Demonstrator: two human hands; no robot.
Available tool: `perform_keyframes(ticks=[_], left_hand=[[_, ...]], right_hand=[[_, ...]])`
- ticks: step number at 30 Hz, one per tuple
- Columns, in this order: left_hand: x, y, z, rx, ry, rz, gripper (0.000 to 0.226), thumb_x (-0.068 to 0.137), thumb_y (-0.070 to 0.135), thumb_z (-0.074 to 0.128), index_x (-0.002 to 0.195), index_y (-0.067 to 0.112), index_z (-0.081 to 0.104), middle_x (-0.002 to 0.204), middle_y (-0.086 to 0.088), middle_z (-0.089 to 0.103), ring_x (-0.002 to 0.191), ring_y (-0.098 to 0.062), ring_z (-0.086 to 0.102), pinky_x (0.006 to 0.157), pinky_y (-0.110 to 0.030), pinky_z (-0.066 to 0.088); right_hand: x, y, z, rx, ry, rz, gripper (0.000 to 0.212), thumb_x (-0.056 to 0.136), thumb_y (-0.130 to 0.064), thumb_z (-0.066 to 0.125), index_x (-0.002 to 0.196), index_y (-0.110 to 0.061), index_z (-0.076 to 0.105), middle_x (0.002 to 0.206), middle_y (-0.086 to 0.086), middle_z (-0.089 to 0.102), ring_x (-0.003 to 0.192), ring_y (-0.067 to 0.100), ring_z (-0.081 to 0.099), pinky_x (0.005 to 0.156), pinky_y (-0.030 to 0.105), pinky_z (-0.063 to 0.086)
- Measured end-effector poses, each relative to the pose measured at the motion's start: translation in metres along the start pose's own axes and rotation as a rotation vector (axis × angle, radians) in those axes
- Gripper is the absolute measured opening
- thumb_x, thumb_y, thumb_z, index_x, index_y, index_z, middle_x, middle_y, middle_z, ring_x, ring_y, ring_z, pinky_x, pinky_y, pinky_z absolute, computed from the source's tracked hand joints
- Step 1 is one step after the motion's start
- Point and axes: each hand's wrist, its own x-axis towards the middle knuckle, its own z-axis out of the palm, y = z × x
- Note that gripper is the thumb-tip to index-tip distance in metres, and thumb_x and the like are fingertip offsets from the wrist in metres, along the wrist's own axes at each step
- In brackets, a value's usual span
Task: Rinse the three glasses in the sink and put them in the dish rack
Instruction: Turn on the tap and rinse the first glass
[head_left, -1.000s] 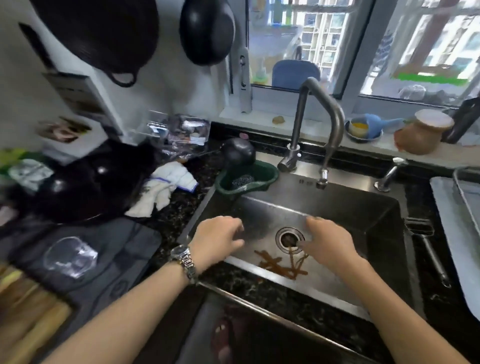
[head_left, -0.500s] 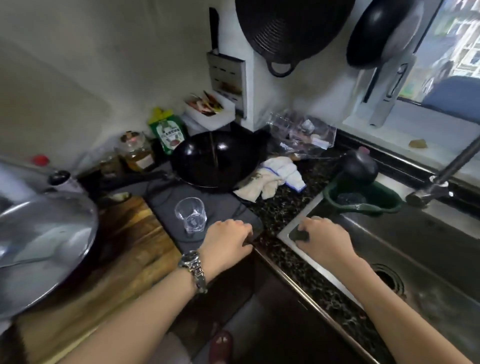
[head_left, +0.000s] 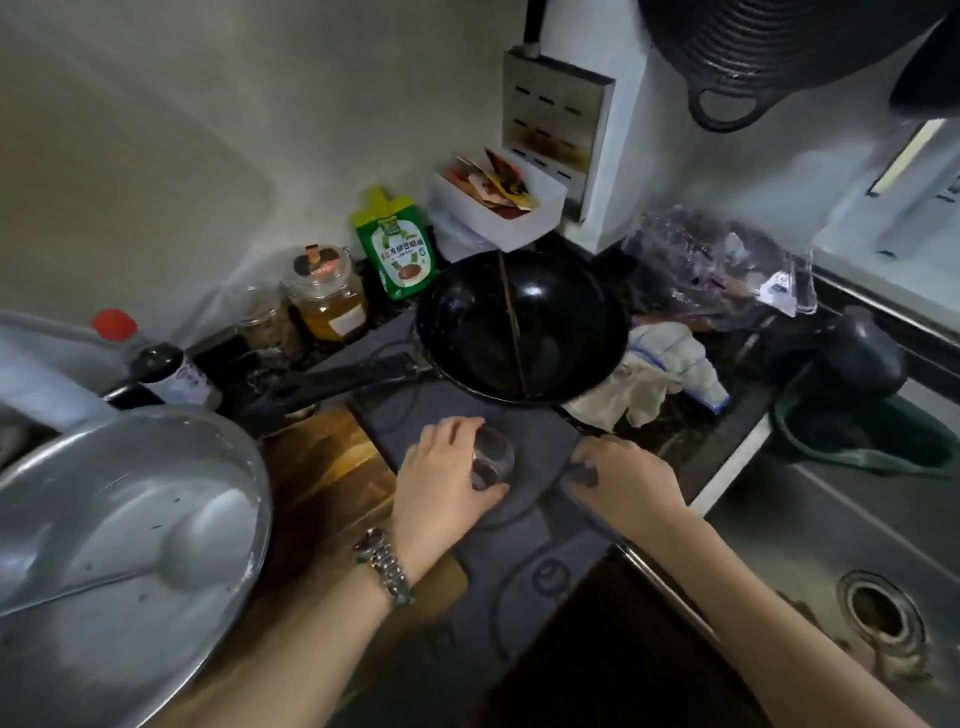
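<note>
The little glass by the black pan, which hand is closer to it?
Left. The left hand curls round the glass; the right hand rests apart on the dark mat, toward the sink.

Dark speckled countertop (head_left: 670, 436) carries a grey mat (head_left: 524, 525) and wooden board (head_left: 322, 467). Black wok (head_left: 524, 325), white cloth (head_left: 649, 374), jars behind.

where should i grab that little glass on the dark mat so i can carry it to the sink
Take the glass round its side wall, coming from the left, as the left hand is doing now. It stands upright and is small and round, so fingers and thumb can wrap it. The wok sits close behind, and the right hand rests on its right.
</note>
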Motion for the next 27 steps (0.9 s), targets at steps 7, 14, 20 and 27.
perform_keyframes(ticks=[7,14,20,27], left_hand=[[0.016,-0.018,0.021,-0.149,-0.125,-0.101,0.095,0.067,0.056,0.076,0.144,0.024,0.031,0.138,0.004,0.044,0.129,-0.02,0.044,0.102,-0.032,0.04],[0.021,-0.019,0.025,-0.247,-0.117,-0.141,0.087,0.06,0.046,0.081,0.134,0.021,0.042,0.128,0.002,0.047,0.12,-0.021,0.051,0.096,-0.035,0.047],[0.014,-0.007,0.026,-0.26,-0.044,-0.174,0.086,0.055,0.044,0.083,0.129,0.018,0.048,0.121,-0.001,0.05,0.113,-0.024,0.056,0.095,-0.038,0.049],[-0.008,0.061,0.028,-0.266,-0.002,-0.098,0.082,0.054,0.048,0.081,0.126,0.024,0.049,0.118,0.003,0.051,0.114,-0.019,0.055,0.091,-0.034,0.049]], right_hand=[[0.017,0.001,0.009,-0.036,-0.055,0.021,0.031,0.09,-0.034,0.056,0.119,-0.022,0.058,0.116,-0.001,0.06,0.108,0.022,0.058,0.076,0.03,0.043],[0.025,0.006,0.003,-0.053,-0.055,0.035,0.031,0.089,-0.032,0.056,0.117,-0.019,0.057,0.116,0.001,0.061,0.106,0.025,0.059,0.075,0.034,0.047],[0.005,0.026,-0.011,-0.049,-0.054,0.011,0.035,0.09,-0.038,0.057,0.121,-0.023,0.055,0.118,-0.002,0.058,0.11,0.022,0.057,0.076,0.031,0.043],[-0.05,0.083,-0.029,-0.021,0.014,0.076,0.033,0.085,-0.039,0.06,0.116,-0.027,0.057,0.111,-0.005,0.06,0.106,0.02,0.059,0.08,0.033,0.048]])
